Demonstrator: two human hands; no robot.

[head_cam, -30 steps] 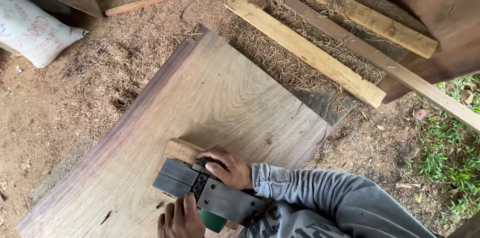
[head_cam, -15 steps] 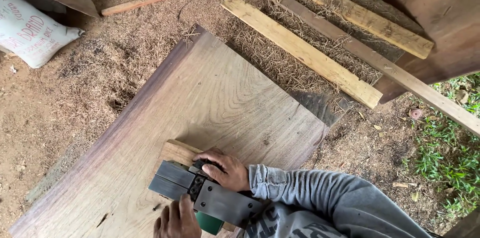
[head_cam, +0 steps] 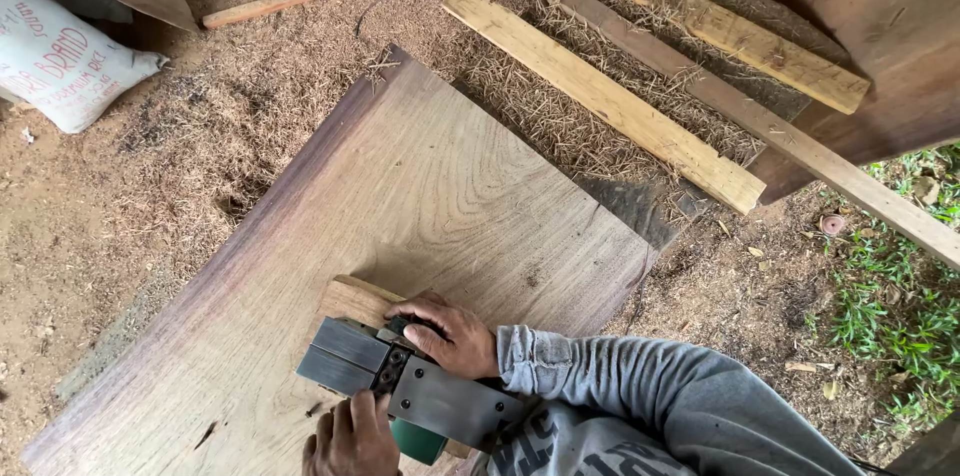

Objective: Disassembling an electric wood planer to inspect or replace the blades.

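Wood slab (head_cam: pixel 420 206): under both hands.
R hand (head_cam: pixel 455 336): grips planer (head_cam: pixel 400 381) top.
L hand (head_cam: pixel 352 436): grips planer's near side.

brown grained plank (head_cam: pixel 420 206), grey-green planer (head_cam: pixel 400 391), grey sleeve (head_cam: pixel 640 386)

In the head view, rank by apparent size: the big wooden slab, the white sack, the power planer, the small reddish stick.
1. wooden slab
2. white sack, partly cut off
3. power planer, similar; nearer camera, so unsure
4. reddish stick
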